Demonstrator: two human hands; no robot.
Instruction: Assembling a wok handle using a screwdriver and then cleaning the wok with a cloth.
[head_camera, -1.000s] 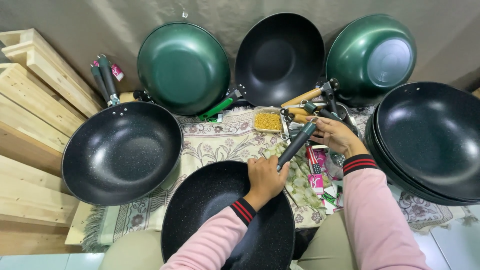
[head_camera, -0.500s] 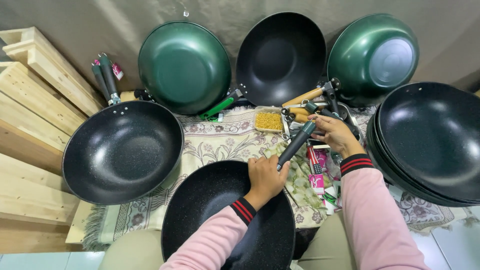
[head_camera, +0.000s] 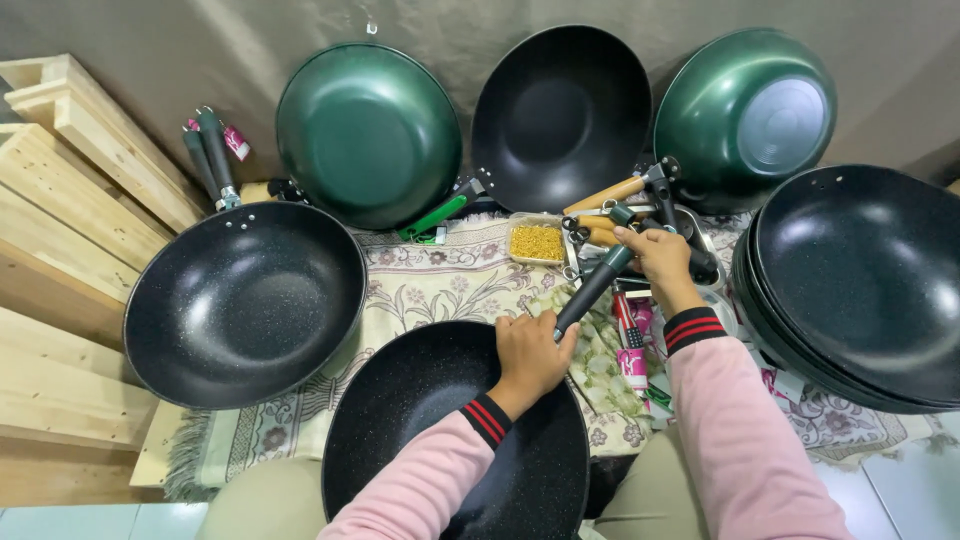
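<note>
Black wok (head_camera: 440, 440) on the lap, left hand (head_camera: 528, 352) gripping its rim at the handle (head_camera: 592, 290), right hand (head_camera: 660, 258) fingers pinched around the handle's far end.

Wok (head_camera: 450, 440) on lap, left hand (head_camera: 528, 352) at its rim, right hand (head_camera: 660, 262) behind on handle (head_camera: 594, 290), second wok (head_camera: 245, 300) left, stacked woks (head_camera: 860, 280) right, three pans (head_camera: 560, 115) behind against wall

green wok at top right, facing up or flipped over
Flipped and tilted: the green wok shows its flat round base and leans against the wall, rim resting behind the handles.
</note>
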